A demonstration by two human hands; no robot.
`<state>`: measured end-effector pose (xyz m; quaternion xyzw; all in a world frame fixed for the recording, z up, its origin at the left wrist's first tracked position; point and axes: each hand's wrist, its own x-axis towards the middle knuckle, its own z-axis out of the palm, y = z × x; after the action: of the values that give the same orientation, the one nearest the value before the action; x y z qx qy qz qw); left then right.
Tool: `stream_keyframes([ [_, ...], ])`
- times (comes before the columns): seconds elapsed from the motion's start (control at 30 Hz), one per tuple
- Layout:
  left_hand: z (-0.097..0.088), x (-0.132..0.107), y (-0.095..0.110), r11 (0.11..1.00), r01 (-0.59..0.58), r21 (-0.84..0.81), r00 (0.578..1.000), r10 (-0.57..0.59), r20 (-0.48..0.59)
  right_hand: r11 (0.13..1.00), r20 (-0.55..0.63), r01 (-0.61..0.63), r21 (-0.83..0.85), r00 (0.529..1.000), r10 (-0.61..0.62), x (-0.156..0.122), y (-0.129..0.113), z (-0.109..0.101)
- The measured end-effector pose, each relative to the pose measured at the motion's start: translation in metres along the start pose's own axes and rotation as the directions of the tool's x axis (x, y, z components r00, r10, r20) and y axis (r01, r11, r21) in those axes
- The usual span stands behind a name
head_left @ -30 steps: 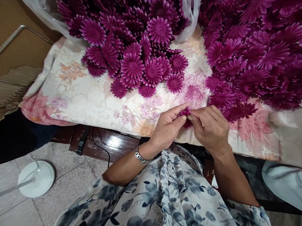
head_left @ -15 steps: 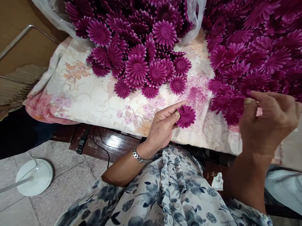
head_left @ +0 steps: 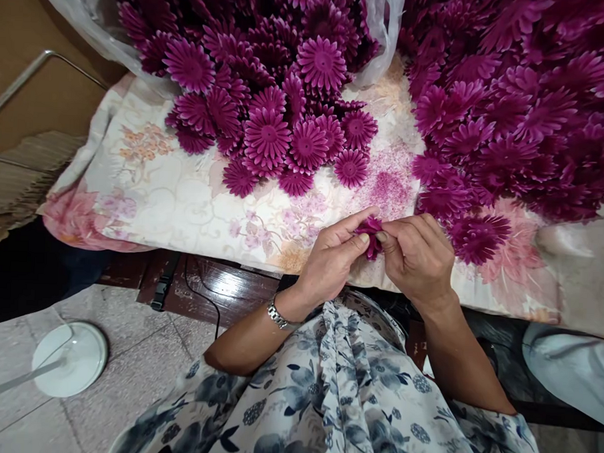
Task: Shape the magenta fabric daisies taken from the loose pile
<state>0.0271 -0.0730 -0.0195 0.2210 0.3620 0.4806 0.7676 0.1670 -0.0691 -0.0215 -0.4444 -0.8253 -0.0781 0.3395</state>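
Observation:
My left hand (head_left: 333, 258) and my right hand (head_left: 417, 255) meet over the near edge of the floral cloth (head_left: 183, 201). Both pinch one small magenta fabric flower (head_left: 370, 231) between thumbs and fingertips; most of it is hidden by the fingers. A heap of flat, ridged magenta flowers (head_left: 276, 132) spills from a clear plastic bag (head_left: 378, 36) at the back centre. A second, larger heap of looser magenta petals (head_left: 512, 109) fills the right side, just beyond my right hand.
Magenta dust (head_left: 386, 183) speckles the cloth between the heaps. A dark wooden table edge (head_left: 214, 286) with a black cable runs below the cloth. A white round stand base (head_left: 71, 358) sits on the tiled floor at left. Corrugated cardboard (head_left: 18, 181) lies far left.
Half a second ago my right hand was out at the right heap while the left held the flower alone. The right hand has come back and both now pinch the flower.

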Motion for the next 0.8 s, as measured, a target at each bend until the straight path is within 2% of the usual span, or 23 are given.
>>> stream_keyframes([
  [0.1, -0.001, 0.002, -0.002, 0.999, -0.043, 0.002, 0.998, 0.043, -0.045, 0.999, -0.042, -0.051, 0.01, 0.998, 0.051, 0.002, -0.001, -0.002],
  [0.17, -0.001, 0.002, -0.001, 0.999, -0.05, 0.012, 0.996, 0.051, -0.069, 0.997, -0.086, -0.065, -0.041, 0.994, 0.062, 0.0, 0.007, -0.007],
  [0.3, -0.003, 0.001, 0.004, 1.0, -0.023, -0.002, 0.993, 0.022, -0.113, 0.931, -0.242, -0.18, -0.319, 0.965, 0.104, -0.008, 0.042, -0.027],
  [0.4, -0.002, 0.001, 0.006, 0.999, -0.006, -0.035, 0.993, 0.002, -0.119, 0.872, -0.255, -0.235, -0.429, 0.958, 0.133, -0.009, 0.055, -0.038],
  [0.47, -0.001, 0.001, 0.006, 0.999, -0.003, -0.033, 0.995, 0.0, -0.096, 0.921, -0.189, -0.184, -0.344, 0.974, 0.124, -0.004, 0.044, -0.035],
  [0.53, 0.001, 0.001, 0.006, 1.0, 0.003, -0.006, 0.998, -0.003, -0.069, 0.986, -0.054, -0.101, -0.131, 0.994, 0.094, 0.001, 0.025, -0.026],
  [0.6, 0.002, 0.001, 0.005, 0.999, 0.019, 0.034, 0.998, -0.017, -0.058, 0.998, 0.044, -0.043, 0.044, 0.998, 0.042, 0.004, 0.008, -0.015],
  [0.67, 0.002, 0.0, 0.005, 0.998, 0.033, 0.06, 0.998, -0.03, -0.055, 0.997, 0.063, -0.03, 0.077, 0.998, 0.025, 0.004, -0.001, -0.006],
  [0.8, -0.002, 0.0, -0.001, 0.996, -0.002, 0.089, 1.0, 0.004, -0.029, 0.999, 0.058, -0.046, -0.008, 0.997, 0.047, -0.001, -0.002, 0.0],
])
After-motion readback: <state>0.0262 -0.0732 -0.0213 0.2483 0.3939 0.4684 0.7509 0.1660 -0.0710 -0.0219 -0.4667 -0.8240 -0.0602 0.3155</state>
